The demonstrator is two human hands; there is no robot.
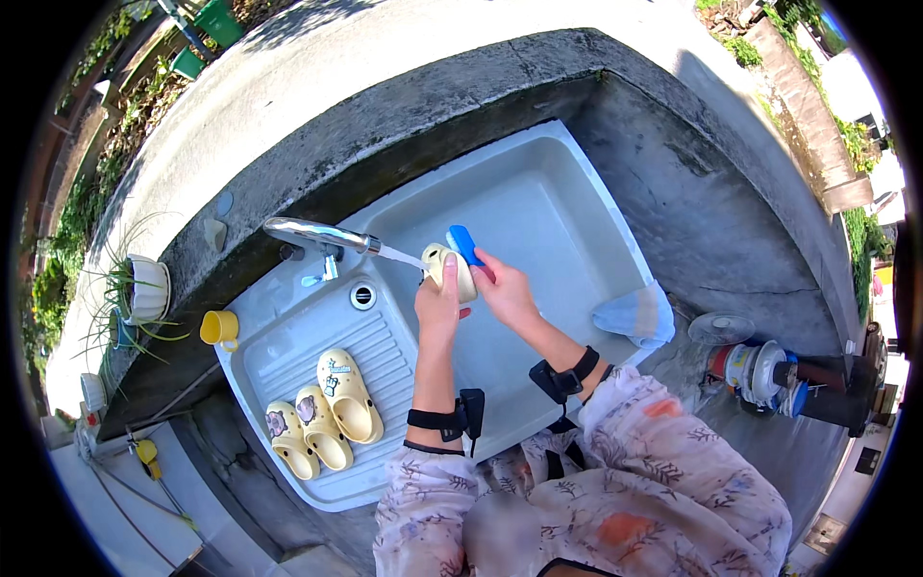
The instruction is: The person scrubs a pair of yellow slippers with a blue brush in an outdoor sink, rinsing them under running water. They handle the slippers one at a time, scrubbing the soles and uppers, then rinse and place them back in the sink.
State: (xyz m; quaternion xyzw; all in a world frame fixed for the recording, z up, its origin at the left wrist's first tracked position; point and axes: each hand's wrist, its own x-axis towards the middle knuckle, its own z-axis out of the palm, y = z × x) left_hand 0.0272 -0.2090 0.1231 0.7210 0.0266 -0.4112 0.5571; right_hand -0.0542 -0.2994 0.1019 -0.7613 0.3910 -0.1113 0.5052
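Note:
Over the sink basin (548,209), my left hand (441,299) grips a cream foam clog (467,285). Water from the chrome gooseneck faucet (317,229) pours onto the clog's near-left side. A blue scrub brush (464,244) is held in my right hand (505,288), close beside the clog; whether its bristles touch the foam I cannot tell. On the ribbed drainboard (389,360) to the left rest three more cream clogs: a larger one (350,395) with charms, and two smaller ones, a middle clog (323,427) and an outer clog (291,440).
A yellow mug (220,328) stands at the sink's left corner. A light blue cloth (636,316) drapes over the right rim. Concrete walls (447,108) enclose the far side. Potted plants (148,288) sit on the left ledge; stacked buckets (757,368) stand at the right.

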